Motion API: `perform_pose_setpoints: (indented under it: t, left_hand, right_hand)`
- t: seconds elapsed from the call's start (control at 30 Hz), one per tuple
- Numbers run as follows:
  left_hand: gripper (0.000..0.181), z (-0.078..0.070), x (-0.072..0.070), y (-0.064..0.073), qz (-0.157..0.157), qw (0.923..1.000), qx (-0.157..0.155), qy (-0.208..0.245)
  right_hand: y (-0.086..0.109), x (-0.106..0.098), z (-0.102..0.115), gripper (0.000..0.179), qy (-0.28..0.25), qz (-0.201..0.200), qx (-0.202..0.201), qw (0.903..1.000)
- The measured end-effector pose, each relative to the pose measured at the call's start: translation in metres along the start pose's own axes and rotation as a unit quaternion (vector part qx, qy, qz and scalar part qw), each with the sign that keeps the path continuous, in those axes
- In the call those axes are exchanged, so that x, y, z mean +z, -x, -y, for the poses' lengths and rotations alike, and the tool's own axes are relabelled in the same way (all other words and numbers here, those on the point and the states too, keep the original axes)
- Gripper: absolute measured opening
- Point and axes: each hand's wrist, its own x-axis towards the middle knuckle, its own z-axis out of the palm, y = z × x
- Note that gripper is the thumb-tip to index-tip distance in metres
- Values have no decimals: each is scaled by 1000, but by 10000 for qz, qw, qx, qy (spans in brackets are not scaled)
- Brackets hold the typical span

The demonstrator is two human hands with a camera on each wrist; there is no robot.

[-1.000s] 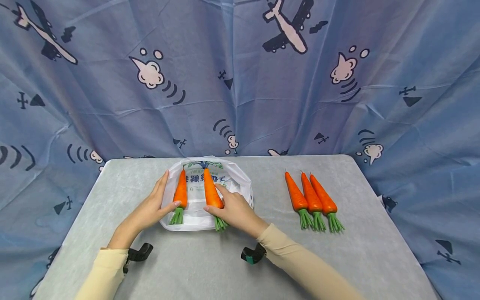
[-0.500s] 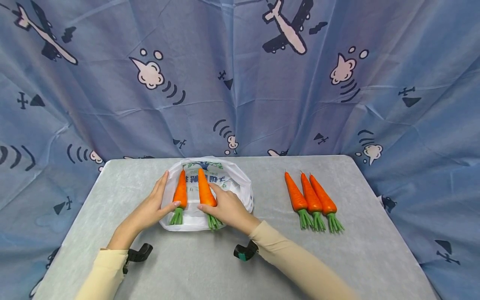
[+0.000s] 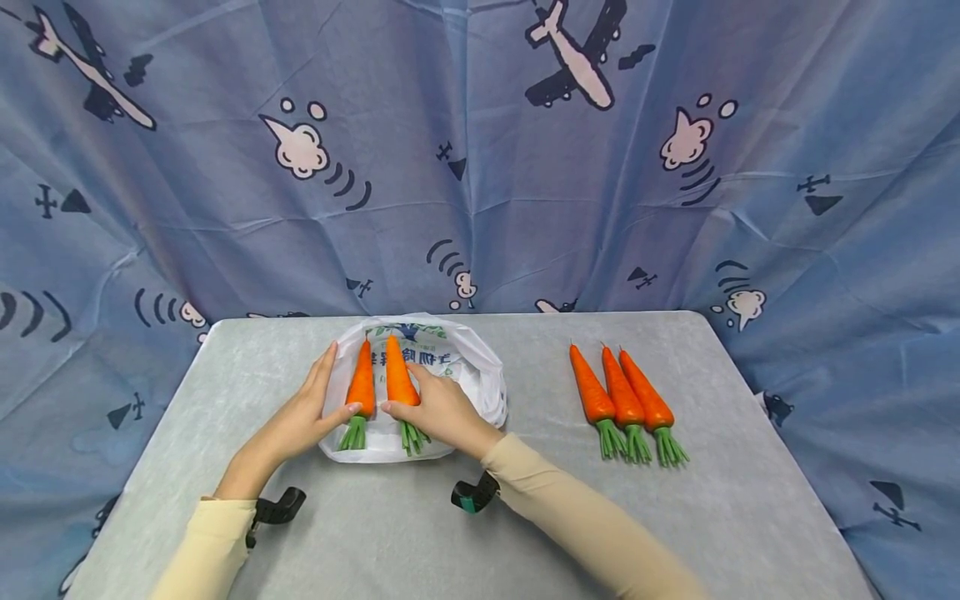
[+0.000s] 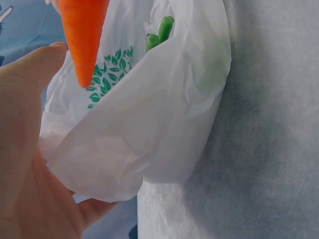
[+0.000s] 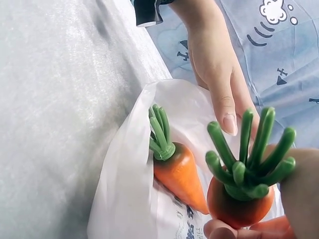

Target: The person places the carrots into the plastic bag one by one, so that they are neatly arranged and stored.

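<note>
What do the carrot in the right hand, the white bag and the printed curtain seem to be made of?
Carrot in the right hand: probably moulded plastic or foam, glossy; its thick stalks have smooth, rounded, shiny ends.
White bag: thin plastic film, slight sheen; crinkled, with green showing through.
Printed curtain: likely fabric, mostly matte; soft folds and creases.

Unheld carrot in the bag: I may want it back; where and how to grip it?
Probably pinch the unheld carrot at its thick end beside the green stalks, from above the bag's near rim: stalks face that side; the far end tapers thin.
</note>
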Motion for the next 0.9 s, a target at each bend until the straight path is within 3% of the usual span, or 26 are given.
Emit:
perform_pose_setpoints:
  t: [0.47, 0.9]
  left_hand:
    - [101, -1, 0, 0, 34, 10000, -17, 26]
    - [101, -1, 1, 0, -76, 9999, 130, 40]
  right_hand:
    - [-14, 7, 4, 81, -316, 259, 451, 9981]
    - [-28, 21, 4, 79, -404, 102, 622, 9972]
